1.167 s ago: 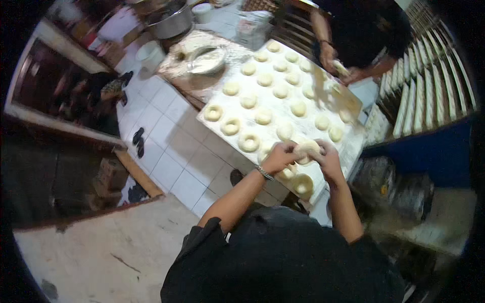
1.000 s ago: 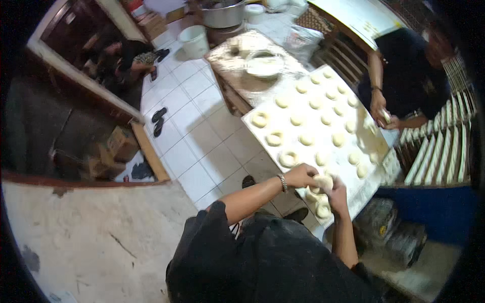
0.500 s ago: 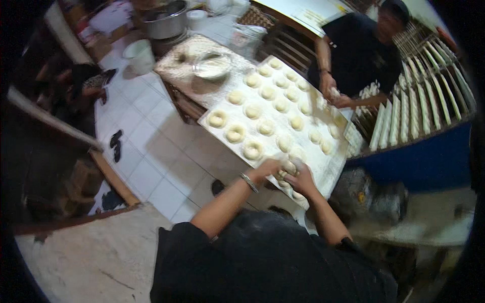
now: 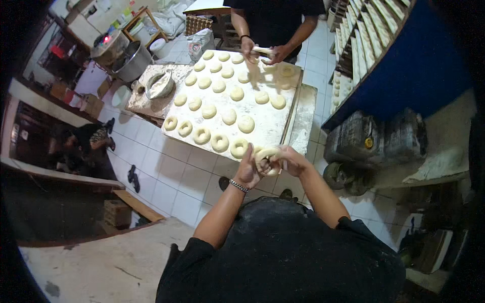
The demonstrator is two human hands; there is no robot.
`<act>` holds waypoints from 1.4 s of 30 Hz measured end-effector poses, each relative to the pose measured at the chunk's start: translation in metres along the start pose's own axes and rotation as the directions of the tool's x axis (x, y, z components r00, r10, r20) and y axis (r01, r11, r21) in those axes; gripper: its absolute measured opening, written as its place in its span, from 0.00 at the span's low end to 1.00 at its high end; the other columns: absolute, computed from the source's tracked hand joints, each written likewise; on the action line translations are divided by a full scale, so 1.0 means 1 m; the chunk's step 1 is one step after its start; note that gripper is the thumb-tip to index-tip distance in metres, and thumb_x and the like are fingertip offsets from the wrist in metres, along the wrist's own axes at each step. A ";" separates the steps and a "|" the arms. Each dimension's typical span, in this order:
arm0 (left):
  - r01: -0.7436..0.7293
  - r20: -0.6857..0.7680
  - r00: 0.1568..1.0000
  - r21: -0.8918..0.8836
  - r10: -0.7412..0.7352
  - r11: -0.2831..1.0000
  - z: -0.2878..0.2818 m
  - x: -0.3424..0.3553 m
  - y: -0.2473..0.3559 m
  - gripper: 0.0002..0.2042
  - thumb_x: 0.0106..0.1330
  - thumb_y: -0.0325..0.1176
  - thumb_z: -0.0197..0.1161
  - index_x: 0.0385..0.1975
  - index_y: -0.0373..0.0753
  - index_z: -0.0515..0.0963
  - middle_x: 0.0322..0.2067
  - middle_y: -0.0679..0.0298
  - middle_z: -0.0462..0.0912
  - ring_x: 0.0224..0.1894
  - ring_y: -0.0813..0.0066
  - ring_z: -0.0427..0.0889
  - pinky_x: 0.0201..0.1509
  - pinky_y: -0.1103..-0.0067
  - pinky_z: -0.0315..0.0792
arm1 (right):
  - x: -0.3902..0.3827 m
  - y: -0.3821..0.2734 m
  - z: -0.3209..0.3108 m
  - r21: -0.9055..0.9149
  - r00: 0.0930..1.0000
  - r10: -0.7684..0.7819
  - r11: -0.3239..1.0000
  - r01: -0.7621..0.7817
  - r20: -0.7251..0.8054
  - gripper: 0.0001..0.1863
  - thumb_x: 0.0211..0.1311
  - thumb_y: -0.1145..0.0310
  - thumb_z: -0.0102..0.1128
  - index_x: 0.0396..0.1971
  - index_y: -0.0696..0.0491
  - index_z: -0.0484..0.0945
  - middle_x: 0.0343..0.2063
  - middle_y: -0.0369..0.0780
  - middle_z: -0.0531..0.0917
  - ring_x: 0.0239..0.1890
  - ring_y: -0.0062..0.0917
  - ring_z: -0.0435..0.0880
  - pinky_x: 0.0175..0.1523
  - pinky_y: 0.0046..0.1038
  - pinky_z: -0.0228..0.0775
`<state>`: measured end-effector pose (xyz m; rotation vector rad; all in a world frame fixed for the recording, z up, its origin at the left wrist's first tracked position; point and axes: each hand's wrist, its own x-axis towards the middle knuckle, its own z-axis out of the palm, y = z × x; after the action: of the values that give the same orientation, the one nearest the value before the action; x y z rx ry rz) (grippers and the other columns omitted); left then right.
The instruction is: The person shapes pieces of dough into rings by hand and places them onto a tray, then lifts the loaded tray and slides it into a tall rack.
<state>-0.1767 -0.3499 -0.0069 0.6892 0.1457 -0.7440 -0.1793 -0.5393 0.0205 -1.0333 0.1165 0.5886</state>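
1. The dough ring (image 4: 267, 152) is between the 2 hands, at the near edge of the floured board (image 4: 265, 118); its hole faces up toward the camera; whether its underside touches the board, I cannot tell.
2. The left hand (image 4: 247, 171) grips the ring's left side, thumb raised beside it; the fingers are bent in against the dough, though their tips are partly hidden.
3. The right hand (image 4: 292, 160) is closed on the ring's right side, fingers bent toward the hole; blur hides exactly how far they reach in.
4. The dough looks light, soft and easily stretched; its dusting of flour should keep it from sticking, though it may slide a little; a hard pinch would likely thin or tear the band.
5. The best hold is probably broad and gentle, on 2 opposite sides of the band, with the weight spread over several fingers.
6. Nearby, at least 5 finished-looking rings (image 4: 201, 135) line the board's near edge; uncut rounds (image 4: 246, 124) lie behind them.
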 end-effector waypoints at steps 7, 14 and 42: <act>-0.191 0.170 0.981 0.929 0.094 0.316 0.030 0.001 -0.034 0.28 0.77 0.59 0.45 0.33 0.37 0.77 0.23 0.67 0.76 0.24 0.77 0.73 0.32 0.78 0.72 | -0.055 0.003 -0.043 -0.560 0.987 0.067 0.828 0.025 0.143 0.22 0.63 0.50 0.69 0.39 0.57 0.84 0.28 0.33 0.83 0.30 0.17 0.77 0.37 0.24 0.70; 0.213 -0.279 0.955 0.394 -0.104 0.894 0.032 0.039 -0.040 0.33 0.78 0.62 0.35 0.37 0.38 0.78 0.26 0.67 0.80 0.27 0.79 0.76 0.35 0.79 0.71 | -0.052 -0.009 -0.068 -0.584 0.999 0.006 0.812 0.015 0.034 0.23 0.56 0.58 0.75 0.44 0.59 0.82 0.34 0.37 0.86 0.37 0.19 0.82 0.44 0.25 0.74; 0.153 -0.137 0.988 0.824 -0.070 0.545 -0.121 0.124 0.093 0.21 0.66 0.33 0.67 0.54 0.26 0.75 0.43 0.56 0.85 0.41 0.75 0.83 0.45 0.80 0.77 | 0.109 0.023 -0.102 -0.378 0.592 -0.133 0.872 -0.311 -0.794 0.23 0.59 0.70 0.72 0.51 0.64 0.77 0.39 0.37 0.83 0.35 0.14 0.79 0.41 0.20 0.75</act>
<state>-0.0099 -0.2963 -0.0963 1.6631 -0.1116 -0.9014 -0.0814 -0.5719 -0.0893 -1.7600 0.8863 0.1796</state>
